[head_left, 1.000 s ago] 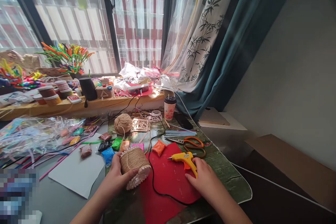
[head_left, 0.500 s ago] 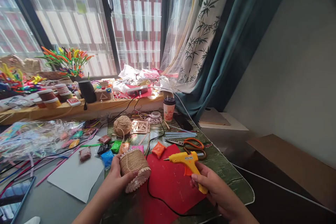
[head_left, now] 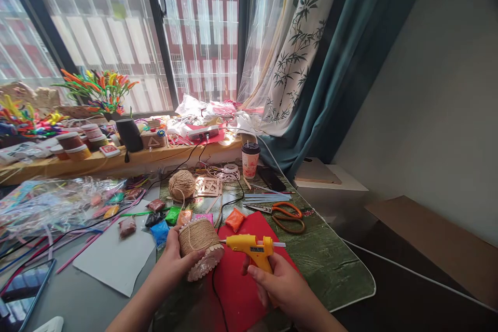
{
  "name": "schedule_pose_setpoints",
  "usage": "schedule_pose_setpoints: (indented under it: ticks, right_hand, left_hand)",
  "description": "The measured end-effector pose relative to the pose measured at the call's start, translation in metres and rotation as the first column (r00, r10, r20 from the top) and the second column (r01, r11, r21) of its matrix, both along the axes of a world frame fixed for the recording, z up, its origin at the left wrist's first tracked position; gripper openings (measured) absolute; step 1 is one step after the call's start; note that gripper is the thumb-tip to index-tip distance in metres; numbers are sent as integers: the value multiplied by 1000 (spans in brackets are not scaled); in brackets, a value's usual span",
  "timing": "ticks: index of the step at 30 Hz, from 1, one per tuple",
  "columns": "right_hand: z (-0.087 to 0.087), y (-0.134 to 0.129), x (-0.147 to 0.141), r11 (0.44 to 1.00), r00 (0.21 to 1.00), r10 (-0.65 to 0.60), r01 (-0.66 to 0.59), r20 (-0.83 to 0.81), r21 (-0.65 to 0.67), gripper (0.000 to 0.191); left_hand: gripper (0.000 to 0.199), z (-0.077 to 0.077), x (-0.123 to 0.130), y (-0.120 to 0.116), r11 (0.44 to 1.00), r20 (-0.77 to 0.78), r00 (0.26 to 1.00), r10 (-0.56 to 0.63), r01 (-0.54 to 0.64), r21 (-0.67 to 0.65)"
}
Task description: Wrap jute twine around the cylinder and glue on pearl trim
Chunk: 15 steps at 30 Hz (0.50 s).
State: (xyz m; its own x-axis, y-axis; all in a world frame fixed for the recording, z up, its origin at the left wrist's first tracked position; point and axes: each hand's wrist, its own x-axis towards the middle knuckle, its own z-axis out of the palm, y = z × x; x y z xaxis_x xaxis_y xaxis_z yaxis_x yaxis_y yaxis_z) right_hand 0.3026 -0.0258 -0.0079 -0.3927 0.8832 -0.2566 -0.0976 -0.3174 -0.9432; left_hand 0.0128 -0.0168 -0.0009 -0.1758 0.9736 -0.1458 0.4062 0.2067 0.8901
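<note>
My left hand (head_left: 181, 257) is wrapped round a small twine-wound pot (head_left: 199, 237), tilted on its side. White scalloped trim edges its near end, and pearl-like beads run along its far rim. In my right hand (head_left: 278, 275) is a yellow hot glue gun (head_left: 251, 245), gripped by the handle, a clear glue stick jutting from its back. Its nozzle points left, right beside the pot's trimmed end; whether it touches I cannot tell. Beneath both lies a red sheet (head_left: 241, 290), crossed by the gun's black cord.
Orange-handled scissors (head_left: 288, 217), glue sticks (head_left: 268, 197), a phone (head_left: 271, 180) and a lidded paper cup (head_left: 250, 161) stand or lie behind the gun. A twine ball (head_left: 182, 184) and several coloured clay packets (head_left: 235, 219) lie beyond the pot. White card (head_left: 116, 262) is at left.
My right hand has brought the glue gun leftward and slightly down, so its nozzle is now beside the pot. The pot and my left hand have barely shifted.
</note>
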Motion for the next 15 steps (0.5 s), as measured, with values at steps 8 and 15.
schedule_pose_setpoints:
  ticks: [8, 15]
  right_hand:
    - [2, -4, -19, 999, 998, 24, -22, 55, -32, 84]
    - [6, -5, -23, 999, 994, 36, -34, 106, -20, 74]
  left_hand:
    - [92, 0, 2, 0, 1000, -13, 1000, 8, -8, 0]
    - [88, 3, 3, -1, 1000, -4, 1000, -14, 14, -4]
